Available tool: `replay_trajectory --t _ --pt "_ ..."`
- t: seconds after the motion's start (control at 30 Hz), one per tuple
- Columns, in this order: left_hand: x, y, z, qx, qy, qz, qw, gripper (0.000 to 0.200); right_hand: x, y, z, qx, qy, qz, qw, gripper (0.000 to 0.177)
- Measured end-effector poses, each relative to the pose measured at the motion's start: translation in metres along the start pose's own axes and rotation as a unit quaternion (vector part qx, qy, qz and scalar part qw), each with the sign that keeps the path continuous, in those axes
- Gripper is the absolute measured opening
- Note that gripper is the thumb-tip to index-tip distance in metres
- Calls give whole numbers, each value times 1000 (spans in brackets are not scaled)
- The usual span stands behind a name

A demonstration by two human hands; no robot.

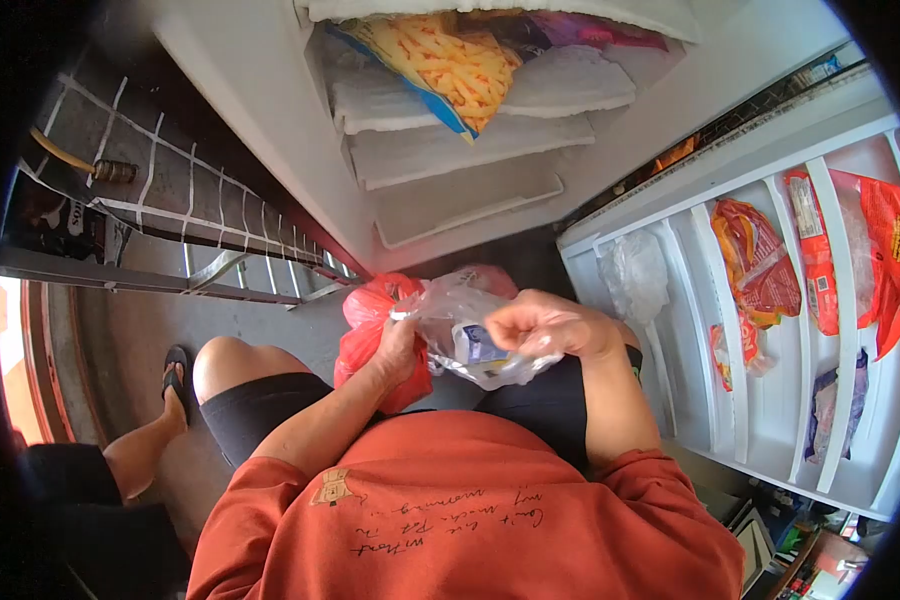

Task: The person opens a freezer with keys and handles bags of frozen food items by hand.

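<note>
A clear plastic bag (445, 310) is stretched between my hands above my lap. My left hand (398, 345) is closed on its left edge. Curled fingers of my right hand (550, 325) grip the bag's right side, slightly blurred. Inside the bag lies a package with a white and blue label (478, 342); its kind cannot be made out. Behind and below my left hand, a red plastic bag (375, 300) bulges near the floor, its contents hidden. Another pale, pinkish plastic bag (490, 278) lies just beyond the clear one.
An open frosted freezer (460, 205) stands ahead, with a bag of fries (450, 70) jutting from an upper shelf. Its door (705, 330) swings out at right, holding several packets. A wire rack (200, 195) stands at left. Another person's leg (150, 445) is at lower left.
</note>
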State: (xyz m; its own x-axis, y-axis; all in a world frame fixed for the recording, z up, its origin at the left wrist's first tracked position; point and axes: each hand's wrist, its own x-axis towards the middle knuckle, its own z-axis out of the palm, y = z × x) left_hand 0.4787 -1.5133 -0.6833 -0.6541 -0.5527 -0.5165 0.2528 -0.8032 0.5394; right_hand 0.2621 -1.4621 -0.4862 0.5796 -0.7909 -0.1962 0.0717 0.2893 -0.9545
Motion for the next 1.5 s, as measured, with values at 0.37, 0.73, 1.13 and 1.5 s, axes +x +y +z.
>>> replay_trajectory --t 0.37,0.73,1.13,1.5 --pt "7 0 0 9 154 -31 988 15 6 1 -10 -84 158 44 983 26" --pt "19 -13 -8 -55 154 0 987 16 0 2 -19 -363 412 84 832 23" --pt "10 -7 -2 1 157 -34 987 10 92 87 -45 -635 218 -233 704 22" --pt "1 5 11 14 151 -34 988 13 99 57 -61 -386 2 88 918 27"
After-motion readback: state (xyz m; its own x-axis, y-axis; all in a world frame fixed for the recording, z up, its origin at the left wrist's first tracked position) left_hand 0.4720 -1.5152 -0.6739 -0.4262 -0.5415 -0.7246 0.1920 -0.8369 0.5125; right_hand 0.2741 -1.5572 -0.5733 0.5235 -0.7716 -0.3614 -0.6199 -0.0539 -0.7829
